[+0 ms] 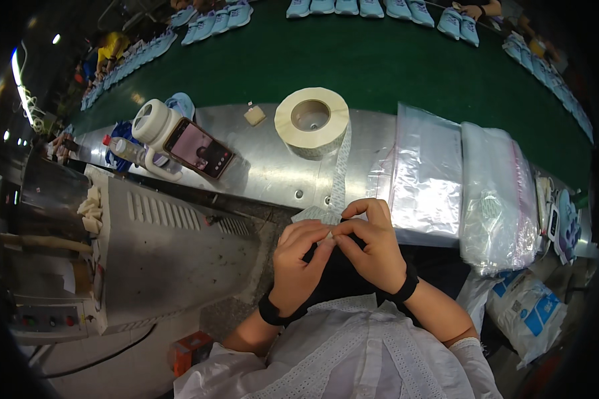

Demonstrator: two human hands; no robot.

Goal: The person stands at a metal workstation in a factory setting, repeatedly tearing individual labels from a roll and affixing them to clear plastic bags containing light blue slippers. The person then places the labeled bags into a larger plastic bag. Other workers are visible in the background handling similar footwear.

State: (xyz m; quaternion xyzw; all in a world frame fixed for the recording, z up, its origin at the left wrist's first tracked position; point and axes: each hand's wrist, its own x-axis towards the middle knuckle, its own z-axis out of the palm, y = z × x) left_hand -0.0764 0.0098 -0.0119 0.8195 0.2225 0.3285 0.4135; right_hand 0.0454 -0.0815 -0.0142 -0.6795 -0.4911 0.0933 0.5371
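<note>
A large roll of white labels (pixel 287 137) lies on the metal table edge in front of me. Its printed backing strip (pixel 340 178) runs down toward my hands and folds over in a loose end (pixel 318 213) just beyond my left fingers. My left hand (pixel 298 259) is closed, thumb and fingertips pinching a small white piece of the strip. Against it, my right hand (pixel 374 245) is closed too, thumb and forefinger meeting the left fingertips. The fingers largely hide what is between them. Both wrists wear black bands.
To the right lie flat stacks of clear plastic bags (pixel 427 176). A phone (pixel 199 148) leans on a white jug (pixel 154 122) at left, near a bottle (pixel 126 151). Pale blue shoes (pixel 336 6) line the green belt (pixel 246 73). A metal machine (pixel 173 259) stands left. A co-worker's hand (pixel 472 11) touches shoes.
</note>
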